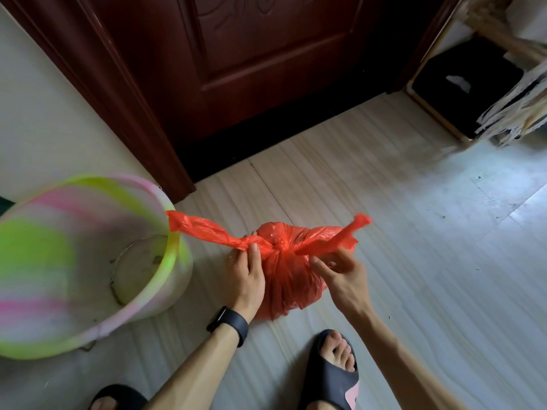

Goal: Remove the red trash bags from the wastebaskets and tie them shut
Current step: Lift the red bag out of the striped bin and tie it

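A full red trash bag (287, 279) sits on the pale floor in front of me, its neck gathered into a knot at the top. Two twisted tails stick out sideways from the knot, one to the left and one to the right. My left hand (245, 273), with a black watch on its wrist, pinches the left tail right beside the knot. My right hand (340, 273) holds the right tail near its base, forefinger stretched toward the knot. The wastebasket (97, 241), pastel green, pink and white, stands to the left with no bag inside.
A dark red wooden door (251, 63) and its frame close the far side. A wooden rack with a black box (461, 87) and a frayed mop head (521, 105) stands at the right. My feet in dark slippers (331, 371) are near the bottom edge.
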Motion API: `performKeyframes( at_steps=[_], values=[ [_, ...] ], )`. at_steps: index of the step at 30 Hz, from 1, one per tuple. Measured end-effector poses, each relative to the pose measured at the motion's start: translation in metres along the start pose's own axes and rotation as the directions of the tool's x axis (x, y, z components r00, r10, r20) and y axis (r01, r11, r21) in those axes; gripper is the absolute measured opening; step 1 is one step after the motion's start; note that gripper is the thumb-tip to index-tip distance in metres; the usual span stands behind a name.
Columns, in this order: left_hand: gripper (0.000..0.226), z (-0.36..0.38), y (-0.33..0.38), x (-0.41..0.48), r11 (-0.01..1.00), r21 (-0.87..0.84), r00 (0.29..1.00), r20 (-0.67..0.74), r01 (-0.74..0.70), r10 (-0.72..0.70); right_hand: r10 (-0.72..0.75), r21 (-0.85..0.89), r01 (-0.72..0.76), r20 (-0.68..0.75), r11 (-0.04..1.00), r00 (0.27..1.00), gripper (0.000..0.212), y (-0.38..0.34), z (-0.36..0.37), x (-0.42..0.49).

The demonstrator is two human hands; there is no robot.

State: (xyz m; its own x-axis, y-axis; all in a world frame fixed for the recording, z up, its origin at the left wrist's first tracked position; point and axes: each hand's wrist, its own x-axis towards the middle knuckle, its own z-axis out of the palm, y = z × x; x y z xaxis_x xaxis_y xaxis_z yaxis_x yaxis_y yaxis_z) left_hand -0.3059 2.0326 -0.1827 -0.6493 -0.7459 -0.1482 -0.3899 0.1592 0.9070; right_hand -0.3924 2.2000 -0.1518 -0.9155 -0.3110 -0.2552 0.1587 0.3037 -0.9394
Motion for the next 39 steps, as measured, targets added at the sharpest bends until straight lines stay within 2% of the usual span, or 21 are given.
performKeyframes(
  at_steps=[3,5,7,9,12,17,19,20,22,25,27,29,31,34,37,39],
  values=[
    [0.046,0.001,0.007,0.005,1.0,-0.014,1.0,0.023,0.013,-0.013,-0.124,-0.151,0.13,0.048,0.98,0.991,0.009,-0.001,0.008,0.005],
    [0.035,0.001,0.01,0.006,1.0,0.003,1.0,0.007,0.014,-0.014,-0.227,-0.311,0.237,0.07,0.92,0.971,0.008,0.006,0.011,0.009],
    [0.034,0.001,0.011,0.009,0.999,0.022,1.0,-0.01,0.029,-0.029,-0.234,-0.396,0.239,0.064,0.887,0.97,0.005,0.01,0.011,0.013],
    [0.036,0.002,0.012,0.011,1.0,0.029,0.999,-0.032,0.012,-0.011,-0.229,-0.409,0.22,0.027,0.886,0.973,0.007,0.012,0.012,0.016],
    [0.035,0.007,0.01,0.016,0.996,0.011,0.994,-0.059,-0.086,0.087,-0.318,-0.407,0.298,0.019,0.864,0.948,0.013,0.008,0.02,0.017],
    [0.046,0.016,0.004,0.02,0.989,0.086,0.992,-0.027,-0.124,0.127,-0.446,-0.358,0.413,-0.013,0.838,0.895,0.017,-0.012,0.041,0.018],
    [0.053,0.018,0.004,0.022,0.986,0.125,0.993,-0.013,-0.112,0.115,-0.46,-0.32,0.435,-0.005,0.842,0.888,0.037,-0.019,0.047,0.018],
    [0.056,0.018,0.005,0.022,0.983,0.149,0.994,0.008,-0.106,0.106,-0.435,-0.306,0.414,0.0,0.857,0.9,0.043,-0.02,0.049,0.019],
    [0.054,0.018,0.006,0.023,0.968,0.217,0.991,0.073,-0.122,0.109,-0.352,-0.295,0.341,0.017,0.893,0.936,0.04,-0.019,0.05,0.018],
    [0.033,0.019,0.003,0.017,0.965,0.226,0.985,0.142,-0.132,0.101,-0.144,-0.268,0.151,0.046,0.952,0.988,0.027,-0.019,0.047,0.024],
    [0.031,0.018,0.004,0.015,0.988,0.146,0.992,0.118,-0.051,0.033,0.01,-0.138,-0.005,0.039,0.99,0.999,0.03,-0.021,0.044,0.032],
    [0.033,0.019,0.008,0.017,0.994,0.062,0.986,0.134,0.089,-0.097,0.169,-0.019,-0.168,0.06,0.986,0.984,0.034,-0.022,0.043,0.037],
    [0.03,0.02,0.012,0.019,0.99,-0.011,0.975,0.174,0.142,-0.138,0.29,-0.025,-0.289,0.092,0.957,0.953,0.04,-0.023,0.043,0.038],
    [0.03,0.016,0.016,0.02,0.979,-0.116,0.97,0.196,0.168,-0.143,0.336,-0.062,-0.331,0.106,0.942,0.936,0.042,-0.026,0.047,0.039],
    [0.024,0.008,0.021,0.024,0.946,-0.234,0.96,0.218,0.223,-0.172,0.351,0.113,-0.376,0.191,0.92,0.917,0.034,-0.026,0.044,0.042],
    [0.021,0.005,0.023,0.028,0.92,-0.291,0.949,0.254,0.261,-0.189,0.312,0.165,-0.356,0.243,0.92,0.918,0.028,-0.024,0.039,0.04]
  ],
)
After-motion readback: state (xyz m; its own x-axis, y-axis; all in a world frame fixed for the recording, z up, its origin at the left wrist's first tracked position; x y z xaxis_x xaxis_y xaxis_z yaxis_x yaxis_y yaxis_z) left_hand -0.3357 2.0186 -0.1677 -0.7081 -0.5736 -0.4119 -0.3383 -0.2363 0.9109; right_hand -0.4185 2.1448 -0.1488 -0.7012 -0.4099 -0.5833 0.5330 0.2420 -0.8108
